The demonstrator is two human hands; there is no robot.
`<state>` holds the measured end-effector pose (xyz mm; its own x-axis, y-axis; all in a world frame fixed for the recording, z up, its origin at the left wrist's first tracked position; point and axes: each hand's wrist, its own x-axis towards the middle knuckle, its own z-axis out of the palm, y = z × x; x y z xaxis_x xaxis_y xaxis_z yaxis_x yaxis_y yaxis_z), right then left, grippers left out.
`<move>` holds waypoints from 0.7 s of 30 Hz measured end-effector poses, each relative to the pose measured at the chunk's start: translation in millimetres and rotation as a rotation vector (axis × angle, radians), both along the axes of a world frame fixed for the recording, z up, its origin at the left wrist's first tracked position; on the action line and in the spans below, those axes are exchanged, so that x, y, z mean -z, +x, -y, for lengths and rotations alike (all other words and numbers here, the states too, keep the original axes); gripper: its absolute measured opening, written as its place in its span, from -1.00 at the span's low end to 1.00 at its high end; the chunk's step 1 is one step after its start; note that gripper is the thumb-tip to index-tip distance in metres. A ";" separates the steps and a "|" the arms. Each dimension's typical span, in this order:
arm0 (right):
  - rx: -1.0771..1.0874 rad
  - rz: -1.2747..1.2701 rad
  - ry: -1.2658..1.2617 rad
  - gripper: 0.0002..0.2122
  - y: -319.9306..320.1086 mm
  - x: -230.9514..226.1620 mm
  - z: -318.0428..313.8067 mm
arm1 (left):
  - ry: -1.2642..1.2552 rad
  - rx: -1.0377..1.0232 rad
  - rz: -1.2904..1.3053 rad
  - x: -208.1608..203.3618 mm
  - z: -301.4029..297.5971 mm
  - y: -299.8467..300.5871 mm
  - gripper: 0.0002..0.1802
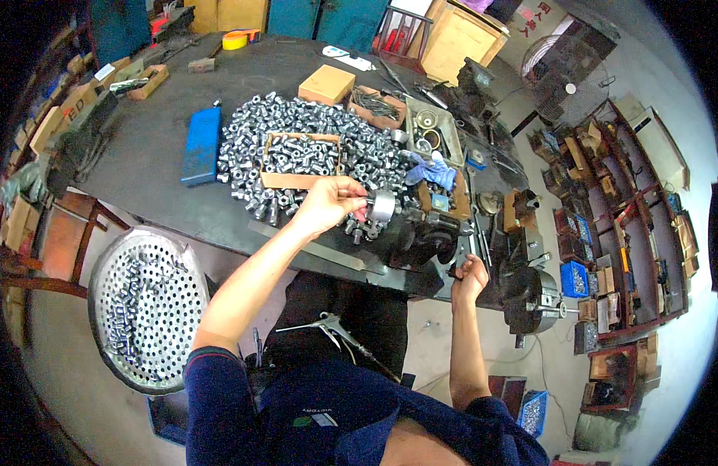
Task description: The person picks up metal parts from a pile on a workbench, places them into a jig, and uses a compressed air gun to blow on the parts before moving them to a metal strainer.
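My left hand (336, 203) is pinched closed at the front of a shiny metal chuck (382, 206) on a dark bench machine (429, 239). Whatever small piece sits between its fingertips is too hidden to name. To the right of the machine, my right hand (472, 277) is curled closed beside a thin metal rod (482, 250); what lies in its fingers cannot be made out. Beyond my left hand spreads a big heap of metal fittings (246, 144), like short hex-headed couplings. A cardboard box (289, 181) of the same fittings stands within the heap.
A blue box (202, 146) borders the heap's left side. Behind are a closed carton (326, 84) and a tray of rings (444, 133); a blue glove (432, 171) lies nearer. Lower left, a perforated round metal tray (169, 272) holds some fittings. Shelving (639, 256) lines the right wall.
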<state>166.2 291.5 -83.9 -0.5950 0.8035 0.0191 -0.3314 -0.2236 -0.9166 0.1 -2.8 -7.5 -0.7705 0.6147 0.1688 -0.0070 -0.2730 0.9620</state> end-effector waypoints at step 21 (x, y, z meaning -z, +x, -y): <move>-0.281 -0.191 0.081 -0.79 -63.6 -71.7 -51.7 | -0.134 -0.065 -0.322 -3.4 1.8 0.1 -0.92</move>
<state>102.6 343.2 -12.1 -0.7723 0.5999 0.2087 -0.4348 -0.2598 -0.8623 0.2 -4.6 -4.1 -0.7290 0.5995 0.3303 0.3153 -0.1342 0.9395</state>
